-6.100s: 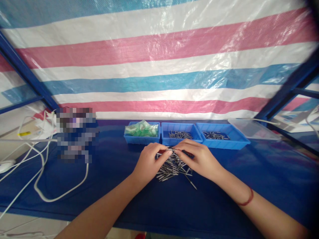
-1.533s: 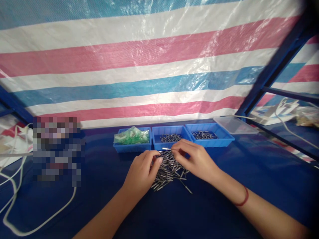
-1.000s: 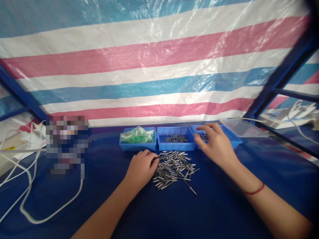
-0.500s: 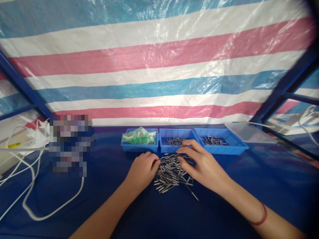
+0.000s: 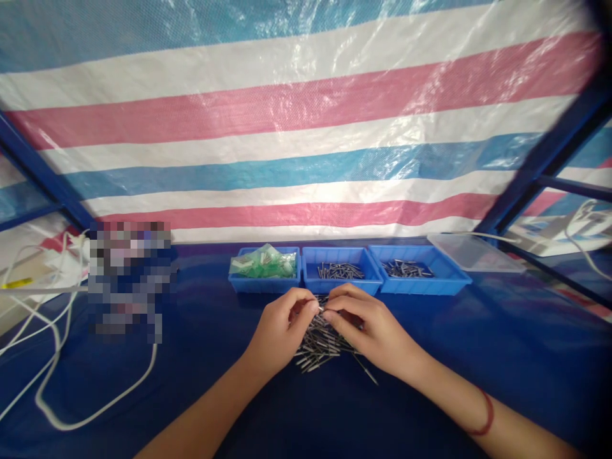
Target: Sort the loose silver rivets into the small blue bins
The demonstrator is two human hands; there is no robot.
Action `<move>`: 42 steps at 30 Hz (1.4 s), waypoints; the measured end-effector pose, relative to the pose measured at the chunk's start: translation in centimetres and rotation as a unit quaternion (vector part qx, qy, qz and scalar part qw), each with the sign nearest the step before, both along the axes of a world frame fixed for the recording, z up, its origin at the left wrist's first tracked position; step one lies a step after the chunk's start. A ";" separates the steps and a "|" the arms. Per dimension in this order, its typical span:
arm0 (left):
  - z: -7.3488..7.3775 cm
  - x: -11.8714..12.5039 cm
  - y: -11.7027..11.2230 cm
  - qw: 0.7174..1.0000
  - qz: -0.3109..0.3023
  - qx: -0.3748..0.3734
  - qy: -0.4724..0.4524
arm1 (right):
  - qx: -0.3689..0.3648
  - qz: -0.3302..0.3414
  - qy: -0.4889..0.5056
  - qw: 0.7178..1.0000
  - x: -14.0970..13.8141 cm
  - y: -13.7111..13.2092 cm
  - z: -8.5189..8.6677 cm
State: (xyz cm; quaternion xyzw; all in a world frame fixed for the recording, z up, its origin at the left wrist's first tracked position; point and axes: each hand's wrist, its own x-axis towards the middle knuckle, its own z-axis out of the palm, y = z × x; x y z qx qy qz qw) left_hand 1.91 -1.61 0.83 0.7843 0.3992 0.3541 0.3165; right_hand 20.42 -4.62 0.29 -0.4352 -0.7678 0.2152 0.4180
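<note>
A loose heap of silver blind rivets [image 5: 320, 344] lies on the blue table, partly hidden under my hands. Over its far side my left hand [image 5: 283, 328] is closed, thumb and forefinger pinched together. Facing it almost fingertip to fingertip, my right hand [image 5: 375, 325] is pinched too. A small shiny blind rivet [image 5: 321, 308] shows between the two sets of fingertips, most of it covered. Just behind my hands, the middle blue bin [image 5: 342, 285] holds more rivets, and the right blue bin [image 5: 425, 286] holds another small pile.
The left blue bin [image 5: 262, 285] contains green and clear plastic bags [image 5: 268, 261]. A translucent lid [image 5: 473, 252] lies behind the right bin. White cables [image 5: 95, 408] loop over the table's left side. A striped plastic sheet [image 5: 287, 153] hangs behind, between blue frame posts [image 5: 545, 146].
My right hand has moved left and its spread fingers have closed to a pinch. My left hand has shifted slightly right, and the fingertips now meet around a rivet.
</note>
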 end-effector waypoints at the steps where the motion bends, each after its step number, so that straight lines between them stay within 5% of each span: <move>1: 0.0 0.1 0.0 1.000 0.000 -0.003 -0.002 | -0.008 -0.009 0.017 1.000 0.0 0.1 -0.1; 10: -0.7 0.3 -0.1 1.000 -0.011 -0.005 0.005 | -0.088 -0.022 0.193 0.977 0.0 0.6 -0.8; 23: -0.7 0.4 -0.3 0.998 -0.052 0.012 0.036 | -0.050 -0.029 0.191 0.980 0.0 0.4 -0.5; 29: -0.7 0.3 -0.2 0.998 -0.025 0.025 0.047 | -0.050 -0.016 0.154 0.987 0.1 0.1 -0.3; 37: -0.8 0.1 -0.1 0.998 0.001 0.050 0.042 | 0.041 -0.043 -0.008 0.998 0.9 0.5 0.0; 42: -0.6 -0.8 0.9 0.990 0.045 0.090 0.101 | 0.105 -0.204 -0.054 0.972 5.0 2.1 0.8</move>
